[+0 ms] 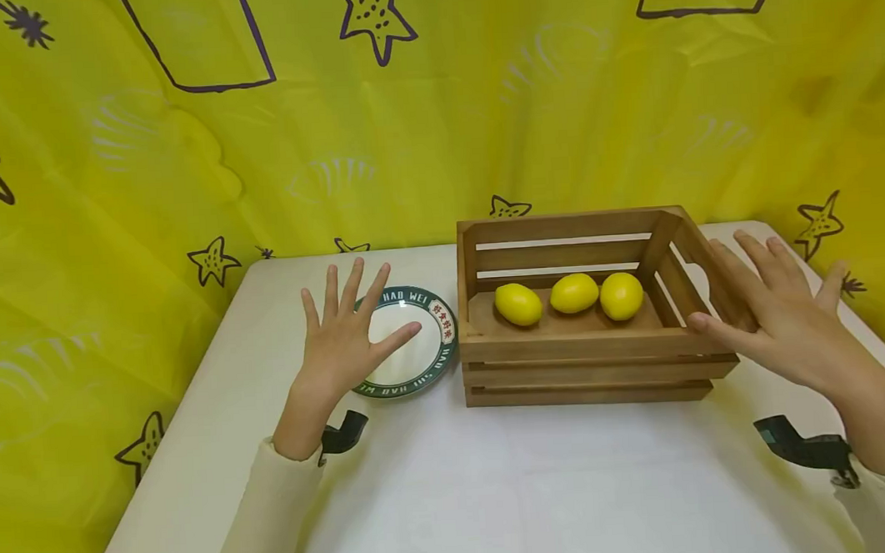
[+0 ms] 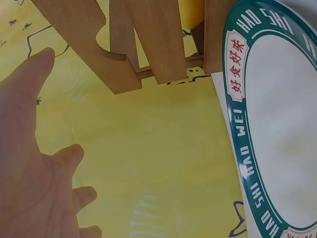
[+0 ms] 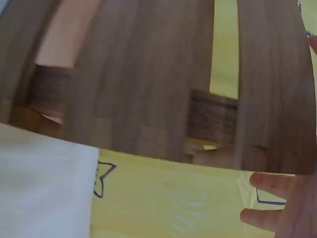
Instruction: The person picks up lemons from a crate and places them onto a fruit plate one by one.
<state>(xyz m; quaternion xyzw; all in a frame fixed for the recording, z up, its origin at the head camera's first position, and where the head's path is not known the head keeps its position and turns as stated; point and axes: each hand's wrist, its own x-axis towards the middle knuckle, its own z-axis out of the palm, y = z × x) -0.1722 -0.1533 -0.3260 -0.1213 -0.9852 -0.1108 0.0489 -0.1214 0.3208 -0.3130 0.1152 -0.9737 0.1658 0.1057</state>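
Three yellow lemons, the left one (image 1: 518, 304), the middle one (image 1: 574, 293) and the right one (image 1: 621, 296), lie inside a slatted wooden crate (image 1: 596, 348). Left of the crate is a round white plate (image 1: 397, 354) with a green lettered rim. My left hand (image 1: 339, 344), fingers spread, is over the plate's left part and holds nothing; it hides some of the rim. At the crate's right end my right hand (image 1: 790, 317) is spread too, its thumb overlapping the front corner in the head view. In the right wrist view the crate's slats (image 3: 143, 74) fill the upper part.
A white-covered table (image 1: 529, 489) carries the plate and crate. Behind it hangs a yellow curtain (image 1: 420, 144) with starfish and shell drawings. Black camera mounts sit on the left wrist (image 1: 344, 433) and the right wrist (image 1: 804, 445).
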